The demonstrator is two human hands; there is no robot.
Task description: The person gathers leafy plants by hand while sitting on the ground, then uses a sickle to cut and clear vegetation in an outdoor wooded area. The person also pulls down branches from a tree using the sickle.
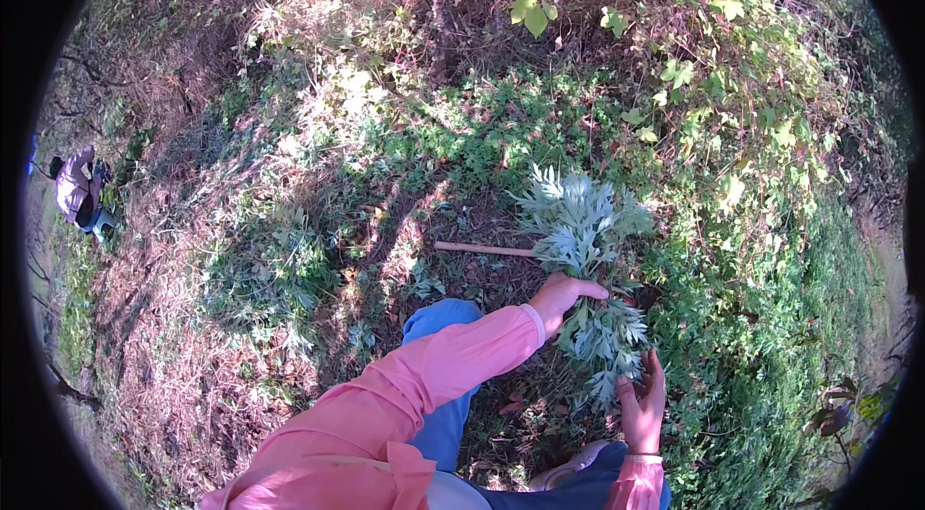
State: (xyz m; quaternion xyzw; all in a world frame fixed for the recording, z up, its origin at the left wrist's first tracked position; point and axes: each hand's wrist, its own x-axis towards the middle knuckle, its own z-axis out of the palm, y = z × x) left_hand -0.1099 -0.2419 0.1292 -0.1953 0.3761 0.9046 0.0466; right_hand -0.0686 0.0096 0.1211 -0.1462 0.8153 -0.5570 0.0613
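Note:
My left hand grips a bunch of leafy green stems with deeply cut, silvery leaves that look like mugwort. The leaves fan out above the fist, and more hang below it. Beside the lower leaves is my right hand, its thumb and fingers apart around the leaf tips; whether it touches them is hard to tell. A wooden stick or tool handle lies on the ground to the left of the bunch. The leaves hide its right end.
Low green plants cover the ground ahead, backed by a thin trunk and dry brush. Leafy vines climb at the right. Cut greenery lies in a heap at left. Another person bends over at the far left.

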